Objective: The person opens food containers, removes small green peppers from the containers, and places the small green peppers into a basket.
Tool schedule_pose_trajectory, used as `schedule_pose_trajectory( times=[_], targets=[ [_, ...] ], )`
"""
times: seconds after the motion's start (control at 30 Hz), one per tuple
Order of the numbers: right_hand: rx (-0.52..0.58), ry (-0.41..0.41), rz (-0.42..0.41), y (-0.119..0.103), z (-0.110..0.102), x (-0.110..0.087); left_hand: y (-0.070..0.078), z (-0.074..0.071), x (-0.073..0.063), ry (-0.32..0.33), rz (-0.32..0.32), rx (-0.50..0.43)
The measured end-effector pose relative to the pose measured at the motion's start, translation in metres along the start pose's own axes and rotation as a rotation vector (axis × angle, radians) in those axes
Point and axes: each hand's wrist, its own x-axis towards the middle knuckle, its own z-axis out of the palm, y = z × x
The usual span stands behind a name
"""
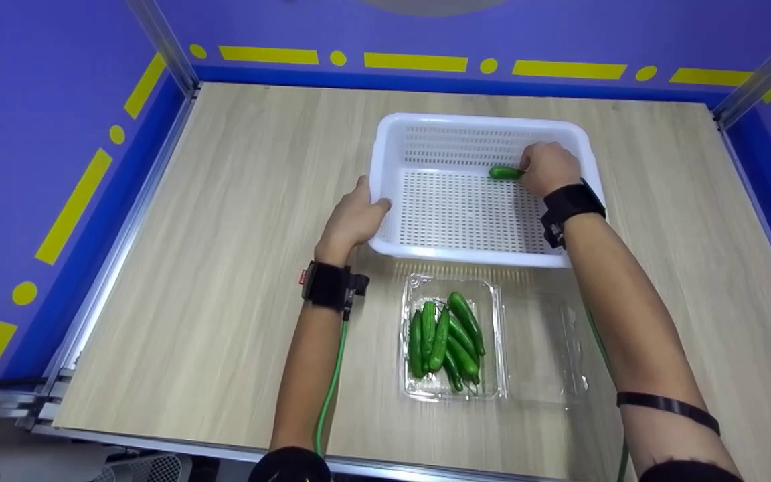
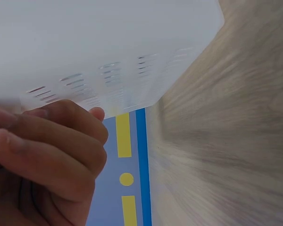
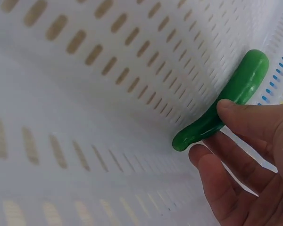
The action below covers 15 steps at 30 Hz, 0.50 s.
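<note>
A white perforated plastic basket (image 1: 486,257) stands in the middle of the table. My left hand (image 1: 353,215) grips its left rim, thumb over the edge and fingers on the outer wall; the left wrist view shows those fingers (image 2: 61,141) curled under the rim. Inside the basket's right part, my right hand (image 1: 549,169) pinches a small green cucumber (image 1: 504,173). In the right wrist view the thumb lies on the cucumber (image 3: 240,82), which is glossy and slanted close to the basket's floor and wall. Several more green cucumbers (image 1: 440,341) lie in a clear plastic box (image 1: 407,375) in front of the basket.
The box's clear lid (image 1: 546,361) lies opened out to its right, partly beside my right forearm. Blue walls (image 1: 425,40) with yellow marks enclose the wooden table (image 1: 225,268) at the back and sides. A green cable (image 1: 332,388) runs along my left forearm.
</note>
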Motion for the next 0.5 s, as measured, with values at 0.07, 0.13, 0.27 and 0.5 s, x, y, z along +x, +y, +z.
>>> schedule_pose_trajectory(
  times=[0.07,0.13,0.27,0.5],
  targets=[
    [0.003,0.002,0.001,-0.0011,-0.0004,0.0002,-0.0001,-0.0004,0.0001,0.008,-0.006,0.008],
    [0.007,0.001,0.001,-0.0013,-0.0003,0.0006,-0.0002,-0.0003,0.0,0.01,-0.011,0.01],
    [0.017,-0.024,0.009,-0.003,-0.0016,-0.0001,0.0006,0.0004,-0.0009,0.016,-0.024,0.021],
    [0.046,-0.077,0.038,-0.0057,-0.009,-0.0037,0.0016,0.0024,-0.0012,0.026,-0.013,0.018]
  ],
)
